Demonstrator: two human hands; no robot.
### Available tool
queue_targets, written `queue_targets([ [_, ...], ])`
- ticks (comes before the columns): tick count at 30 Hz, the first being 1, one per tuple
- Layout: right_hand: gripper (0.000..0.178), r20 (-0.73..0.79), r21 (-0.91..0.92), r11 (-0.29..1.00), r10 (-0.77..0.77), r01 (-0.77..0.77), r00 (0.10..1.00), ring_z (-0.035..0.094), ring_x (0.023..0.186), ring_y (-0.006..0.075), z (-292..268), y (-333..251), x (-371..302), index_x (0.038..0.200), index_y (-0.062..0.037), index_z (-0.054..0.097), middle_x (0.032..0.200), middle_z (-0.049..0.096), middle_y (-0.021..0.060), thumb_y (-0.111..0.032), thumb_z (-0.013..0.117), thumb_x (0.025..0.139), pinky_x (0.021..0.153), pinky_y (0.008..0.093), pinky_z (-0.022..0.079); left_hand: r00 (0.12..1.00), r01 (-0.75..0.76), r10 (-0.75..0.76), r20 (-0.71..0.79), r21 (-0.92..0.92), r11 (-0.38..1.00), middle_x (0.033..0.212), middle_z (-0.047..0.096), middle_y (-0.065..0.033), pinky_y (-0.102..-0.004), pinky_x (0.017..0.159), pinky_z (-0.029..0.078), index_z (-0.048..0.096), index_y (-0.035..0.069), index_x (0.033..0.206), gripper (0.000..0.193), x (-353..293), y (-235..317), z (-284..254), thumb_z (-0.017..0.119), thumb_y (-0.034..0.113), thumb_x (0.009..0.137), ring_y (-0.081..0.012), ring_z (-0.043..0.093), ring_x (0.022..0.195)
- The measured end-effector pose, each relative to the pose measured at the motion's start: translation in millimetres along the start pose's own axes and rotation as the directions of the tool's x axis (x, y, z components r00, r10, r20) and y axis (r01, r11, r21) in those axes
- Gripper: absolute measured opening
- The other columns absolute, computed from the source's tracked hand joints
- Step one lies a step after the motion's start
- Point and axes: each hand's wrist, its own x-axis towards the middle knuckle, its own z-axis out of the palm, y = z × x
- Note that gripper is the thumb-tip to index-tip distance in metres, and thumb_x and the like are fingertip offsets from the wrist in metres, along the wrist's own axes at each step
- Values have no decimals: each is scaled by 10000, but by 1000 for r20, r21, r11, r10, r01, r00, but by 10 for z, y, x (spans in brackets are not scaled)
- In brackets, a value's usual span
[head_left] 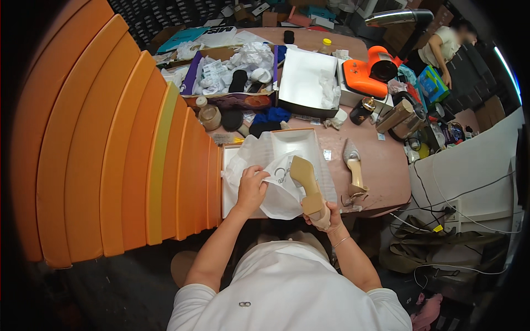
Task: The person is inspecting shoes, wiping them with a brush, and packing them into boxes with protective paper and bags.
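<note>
In my right hand (pixel 330 218) is a beige heeled shoe (pixel 305 176), gripped at its heel end with the sole turned up toward me and the toe pointing away. My left hand (pixel 253 189) pinches the edge of a thin white bag (pixel 282 190) with dark print on it. The shoe's toe lies against the bag; whether it is inside the opening I cannot tell. Beneath both is an open shoebox (pixel 301 132) lined with white tissue paper (pixel 245 154). To the right a matching shoe (pixel 353 165) with a pale, shiny toe lies on the table.
Orange shoeboxes (pixel 110 143) rise in a tall stack at my left. Farther back on the pink table (pixel 386 171) are a purple box of crumpled paper (pixel 190 71), a white box lid (pixel 306 77), an orange heat tool (pixel 364 77) and bottles. Another person (pixel 441 47) stands at far right.
</note>
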Motion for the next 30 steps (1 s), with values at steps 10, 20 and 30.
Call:
queue_targets([
  [10, 936, 301, 226, 974, -85, 16, 950, 653, 761, 329, 227, -326, -894, 1384, 38, 314, 1196, 517, 359, -376, 739, 661, 614, 382, 543, 990, 140, -138, 27, -242, 960, 854, 619, -110, -286, 698, 506, 665, 0, 959, 216, -71, 823, 414, 589, -71, 770, -223, 635, 789],
  [20, 591, -125, -540, 812, 186, -224, 975, 565, 989, 129, 413, -635, -1117, 1350, 48, 385, 1177, 556, 100, -251, 589, 883, 819, 258, 484, 959, 156, 7, 282, -550, 820, 843, 635, -55, -250, 720, 481, 703, 16, 962, 229, -268, 1752, 199, 614, -73, 770, -150, 614, 779],
  [30, 527, -265, -341, 924, -272, 174, 925, 545, 1077, 169, 708, -185, -463, 1293, -25, 424, 1193, 529, 122, -159, 651, 837, 854, 308, 493, 956, -294, 267, -125, -332, 896, 777, 585, -72, -274, 605, 477, 691, 58, 1048, 455, -228, 1840, -32, 602, -145, 650, -207, 587, 666],
])
